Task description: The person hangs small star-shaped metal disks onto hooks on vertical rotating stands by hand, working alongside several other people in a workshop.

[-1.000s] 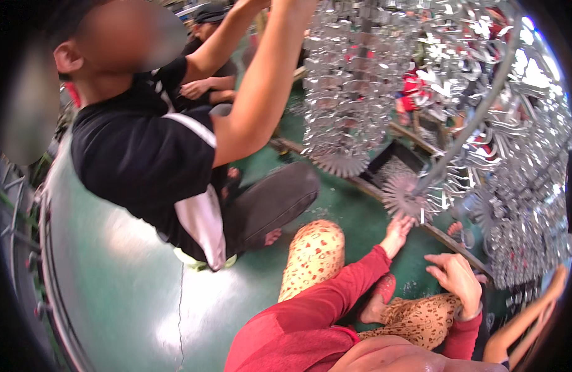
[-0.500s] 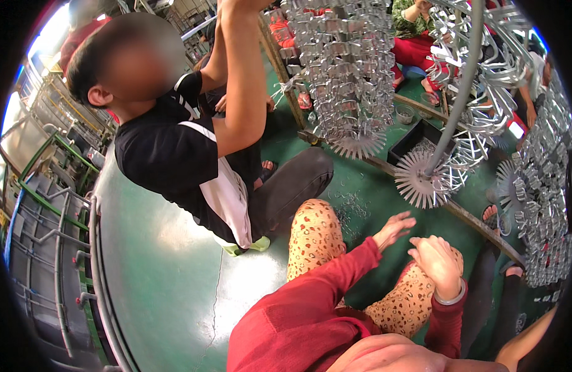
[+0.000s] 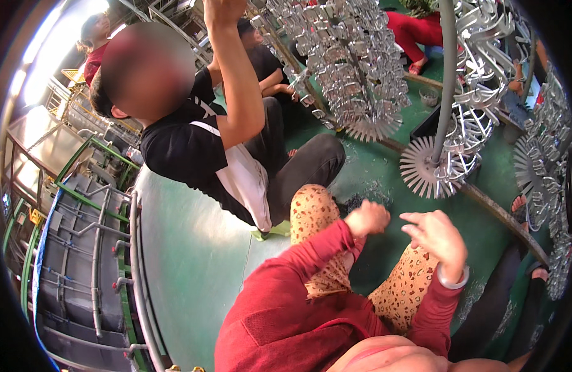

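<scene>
My left hand (image 3: 368, 218) is curled closed above my left knee; whatever it may hold is hidden. Across a small gap, my right hand (image 3: 436, 239) has its fingers stretched toward the left hand and looks empty, slightly blurred. A pale bracelet (image 3: 455, 279) circles the right wrist. In front of both hands hangs a grey rod (image 3: 448, 80) with a slotted metal disc (image 3: 430, 167) at its lower end and bent silvery metal pieces (image 3: 475, 118) fanned along it. Neither hand touches the rack.
A co-worker in a black and white shirt (image 3: 180, 149) sits at front left, arms raised. Another loaded rack (image 3: 354, 68) hangs ahead, a further one (image 3: 546, 155) at right. A beam (image 3: 506, 217) runs below the racks. Small loose pieces (image 3: 376, 189) lie on the green floor. Pipe railings (image 3: 137, 273) stand at left.
My left hand has gone from spread fingers to a closed fist and drawn back a little left. My right hand's fingers have straightened. The view has shifted, and more people show at the back.
</scene>
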Action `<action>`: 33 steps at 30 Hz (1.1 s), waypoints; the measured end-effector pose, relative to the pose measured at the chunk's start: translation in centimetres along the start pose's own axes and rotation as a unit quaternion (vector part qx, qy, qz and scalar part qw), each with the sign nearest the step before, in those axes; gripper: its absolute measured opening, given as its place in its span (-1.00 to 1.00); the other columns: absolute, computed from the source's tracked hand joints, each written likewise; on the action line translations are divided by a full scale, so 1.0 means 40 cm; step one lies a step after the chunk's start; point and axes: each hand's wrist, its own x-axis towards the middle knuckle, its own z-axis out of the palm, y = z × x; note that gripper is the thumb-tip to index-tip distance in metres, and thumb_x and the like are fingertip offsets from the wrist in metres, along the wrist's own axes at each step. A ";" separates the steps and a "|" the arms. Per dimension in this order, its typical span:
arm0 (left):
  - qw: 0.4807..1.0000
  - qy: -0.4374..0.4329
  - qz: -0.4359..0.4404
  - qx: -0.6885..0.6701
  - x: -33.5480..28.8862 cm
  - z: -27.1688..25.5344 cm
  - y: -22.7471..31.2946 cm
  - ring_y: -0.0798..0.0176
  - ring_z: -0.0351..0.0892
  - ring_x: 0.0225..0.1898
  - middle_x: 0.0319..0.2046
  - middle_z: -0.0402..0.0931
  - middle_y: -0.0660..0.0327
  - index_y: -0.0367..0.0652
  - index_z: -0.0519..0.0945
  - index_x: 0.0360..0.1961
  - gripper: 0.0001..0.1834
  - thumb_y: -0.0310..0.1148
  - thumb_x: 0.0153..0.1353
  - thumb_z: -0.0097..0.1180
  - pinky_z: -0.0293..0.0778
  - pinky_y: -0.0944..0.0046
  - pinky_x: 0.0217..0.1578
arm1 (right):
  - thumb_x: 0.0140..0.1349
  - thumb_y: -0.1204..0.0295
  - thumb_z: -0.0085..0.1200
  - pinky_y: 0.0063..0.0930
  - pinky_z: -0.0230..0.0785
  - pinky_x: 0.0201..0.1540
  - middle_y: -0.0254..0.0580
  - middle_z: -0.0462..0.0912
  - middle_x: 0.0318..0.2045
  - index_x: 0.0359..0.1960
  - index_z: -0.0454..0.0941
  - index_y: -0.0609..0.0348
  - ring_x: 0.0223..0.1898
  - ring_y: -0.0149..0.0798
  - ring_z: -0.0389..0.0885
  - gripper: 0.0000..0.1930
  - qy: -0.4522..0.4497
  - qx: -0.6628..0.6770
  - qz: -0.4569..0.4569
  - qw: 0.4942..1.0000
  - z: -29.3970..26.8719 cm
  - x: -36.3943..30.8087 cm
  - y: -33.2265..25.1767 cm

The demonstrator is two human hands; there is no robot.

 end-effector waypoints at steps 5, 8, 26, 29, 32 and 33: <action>0.961 0.265 0.061 -0.041 -0.097 -0.242 -0.104 0.03 0.57 -0.23 -0.35 0.59 0.08 -0.16 0.61 -0.24 -0.65 -0.12 0.07 0.11 0.48 0.11 -0.19 | 0.18 0.39 0.02 -0.51 0.42 -0.33 -0.10 0.64 -0.47 -0.14 0.58 0.23 -0.39 -0.28 0.64 -0.74 0.053 0.159 -0.099 0.981 -0.047 -0.054 0.106; 0.953 0.122 0.097 -0.261 -0.066 -0.255 -0.131 0.10 0.57 -0.32 -0.41 0.61 0.09 -0.15 0.67 -0.33 -0.56 0.03 0.16 0.02 0.44 0.21 -0.18 | 0.20 0.29 -0.05 -0.40 0.37 -0.23 -0.07 0.60 -0.42 -0.28 0.60 0.26 -0.35 -0.16 0.59 -0.71 0.080 0.151 -0.080 0.982 -0.025 -0.043 0.132; 0.946 -0.057 0.067 -0.313 0.113 -0.091 -0.090 0.03 0.60 -0.24 -0.25 0.59 0.06 -0.20 0.62 -0.27 -0.63 -0.18 -0.06 0.10 0.49 0.10 -0.33 | 0.15 0.27 0.01 -0.55 0.31 -0.19 -0.24 0.62 -0.50 -0.39 0.62 0.30 -0.39 -0.47 0.48 -0.71 -0.015 0.221 0.079 0.972 0.119 0.164 0.115; 0.952 -0.021 0.059 -0.301 0.080 -0.096 -0.099 0.02 0.59 -0.21 -0.24 0.59 0.06 -0.20 0.62 -0.27 -0.64 -0.18 -0.04 0.09 0.49 0.10 -0.29 | 0.16 0.31 0.01 -0.56 0.33 -0.20 -0.25 0.63 -0.48 -0.41 0.61 0.33 -0.38 -0.47 0.50 -0.72 -0.017 0.256 0.102 0.961 0.124 0.173 0.091; 0.946 -0.007 0.052 -0.320 0.084 -0.081 -0.106 0.00 0.58 -0.17 -0.22 0.58 0.05 -0.20 0.62 -0.26 -0.65 -0.20 -0.03 0.09 0.48 0.11 -0.24 | 0.16 0.34 0.02 -0.56 0.35 -0.21 -0.25 0.63 -0.46 -0.43 0.61 0.34 -0.38 -0.46 0.52 -0.74 -0.022 0.306 0.144 0.941 0.128 0.177 0.098; 0.945 -0.001 0.051 -0.324 0.083 -0.077 -0.106 0.00 0.57 -0.17 -0.22 0.58 0.04 -0.20 0.62 -0.26 -0.65 -0.21 -0.03 0.09 0.47 0.12 -0.24 | 0.16 0.34 0.02 -0.56 0.35 -0.22 -0.25 0.63 -0.47 -0.43 0.61 0.34 -0.39 -0.46 0.52 -0.74 -0.023 0.293 0.147 0.944 0.126 0.177 0.093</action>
